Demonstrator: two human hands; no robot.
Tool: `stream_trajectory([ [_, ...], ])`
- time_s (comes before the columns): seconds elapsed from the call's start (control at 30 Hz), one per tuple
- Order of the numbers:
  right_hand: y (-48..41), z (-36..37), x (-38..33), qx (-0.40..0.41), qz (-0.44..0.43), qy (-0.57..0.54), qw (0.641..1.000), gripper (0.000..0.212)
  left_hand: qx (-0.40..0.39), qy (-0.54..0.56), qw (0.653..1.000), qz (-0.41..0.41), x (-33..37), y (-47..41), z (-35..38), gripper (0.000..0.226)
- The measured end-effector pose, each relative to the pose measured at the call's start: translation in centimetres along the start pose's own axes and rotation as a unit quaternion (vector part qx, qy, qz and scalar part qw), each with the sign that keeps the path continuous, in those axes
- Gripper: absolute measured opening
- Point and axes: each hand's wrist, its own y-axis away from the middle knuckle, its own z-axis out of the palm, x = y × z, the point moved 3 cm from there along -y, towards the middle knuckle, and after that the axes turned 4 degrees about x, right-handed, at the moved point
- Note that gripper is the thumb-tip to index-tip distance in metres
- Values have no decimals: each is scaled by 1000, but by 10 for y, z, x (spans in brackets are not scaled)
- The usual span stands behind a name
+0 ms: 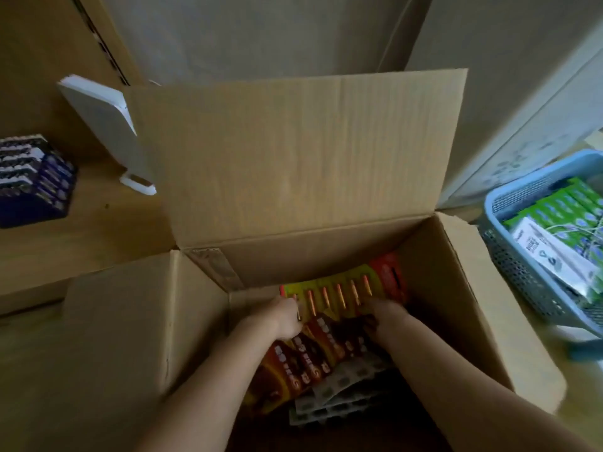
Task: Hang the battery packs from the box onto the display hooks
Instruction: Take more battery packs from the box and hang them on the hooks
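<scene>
The battery packs (342,293) lie in the box (310,256) against its far wall. My left hand (285,316) has its grip curled round their left end; my right hand (381,313) seems to hold the other, though it is blurred. A blue basket (509,203) sits beside the box.

Left hand (287,316) and right hand (383,313) in cardboard box (293,158), clasped on ends of yellow-red battery pack (339,293).

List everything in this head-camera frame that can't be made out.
- Head view: display hooks, none in frame.
- Fingertips of the left hand and right hand, hidden by the hands' backs and the battery packs; grip unclear.
- Print on the packs, motion-blurred.
- Floor of the box, covered by arms and shadow.
- Blue basket, cut off by the right edge.
</scene>
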Motion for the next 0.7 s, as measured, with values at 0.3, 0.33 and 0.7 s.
stream_trajectory([
  [0.3, 15, -2, 4, 43, -55, 34, 997, 14, -79, -114, 990, -41, -13, 25, 12, 61],
  [0.33, 13, -3, 3, 41, -54, 30, 997, 9, -80, -134, 987, -28, -12, 26, 8, 58],
  [0.7, 42, -7, -6, 20, -127, 45, 991, 10, -111, 46, 991, 53, -2, 47, -2, 26],
])
